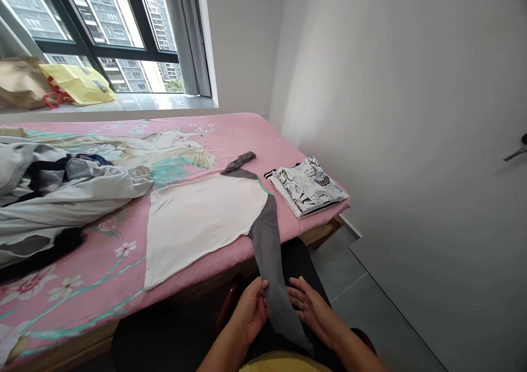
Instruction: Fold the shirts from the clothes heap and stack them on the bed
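Shirt (201,213): spread out on the bed (247,130), ahead and to the left of the hands; pale body, grey sleeves, its hem away to the left
Neckline (265,188): edged in green, on the side of the body towards the folded clothes
Near sleeve (267,235): drops over the bed's edge and runs down between the hands, its lower end over the person's lap
Left hand (251,310): thumb and fingers closed on the left edge of the near sleeve
Right hand (315,310): open, fingers loosely spread at the sleeve's right edge; whether the fingertips touch the cloth, I cannot tell
Far sleeve (241,162): beyond the body, bunched and bent on the bed, with neither hand on it
Step in hand: by my reading, handling and straightening the near sleeve; the body lies mostly flat and unfolded
Next move's needs: shifting this sleeve evenly would call for the right hand to close on it too, with a light pull so the body does not drag
Folded clothes (310,185): stacked ahead and to the right of the hands, near the bed's corner, a patterned piece on top
Loose clothes (78,191): heaped well to the left of the hands, beyond the shirt's hem
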Action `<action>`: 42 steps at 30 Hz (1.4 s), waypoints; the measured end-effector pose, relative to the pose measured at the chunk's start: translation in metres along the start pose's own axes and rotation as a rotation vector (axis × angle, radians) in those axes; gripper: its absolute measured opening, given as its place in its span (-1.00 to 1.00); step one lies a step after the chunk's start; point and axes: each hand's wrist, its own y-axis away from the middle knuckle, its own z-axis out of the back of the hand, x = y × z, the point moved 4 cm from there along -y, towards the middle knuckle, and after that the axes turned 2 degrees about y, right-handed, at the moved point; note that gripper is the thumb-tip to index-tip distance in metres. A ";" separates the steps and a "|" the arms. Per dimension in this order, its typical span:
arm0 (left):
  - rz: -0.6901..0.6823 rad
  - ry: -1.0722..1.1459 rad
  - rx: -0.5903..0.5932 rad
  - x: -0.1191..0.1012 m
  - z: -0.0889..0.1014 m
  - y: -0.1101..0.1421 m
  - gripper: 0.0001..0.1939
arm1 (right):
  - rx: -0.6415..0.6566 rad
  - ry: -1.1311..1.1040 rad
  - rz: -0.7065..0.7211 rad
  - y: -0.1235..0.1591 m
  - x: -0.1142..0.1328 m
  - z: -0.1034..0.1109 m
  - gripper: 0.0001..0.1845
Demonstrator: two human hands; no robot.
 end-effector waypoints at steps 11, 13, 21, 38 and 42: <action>0.006 -0.113 -0.049 0.000 0.003 0.011 -0.80 | 0.228 0.021 0.017 0.012 0.031 -0.026 -0.62; 0.017 -0.120 0.027 0.002 -0.003 0.014 -0.75 | 0.237 0.113 -0.005 0.020 0.032 -0.025 -0.58; -0.019 -0.247 0.218 0.003 -0.024 0.026 -0.68 | 0.115 0.087 0.115 0.041 0.045 -0.023 -0.53; 0.134 -0.340 0.450 0.031 -0.032 0.043 -0.59 | 0.215 0.109 0.098 0.080 0.029 -0.008 -0.62; 0.112 -0.514 0.557 0.025 -0.046 0.057 -0.49 | 0.222 0.117 0.106 0.090 0.033 -0.012 -0.57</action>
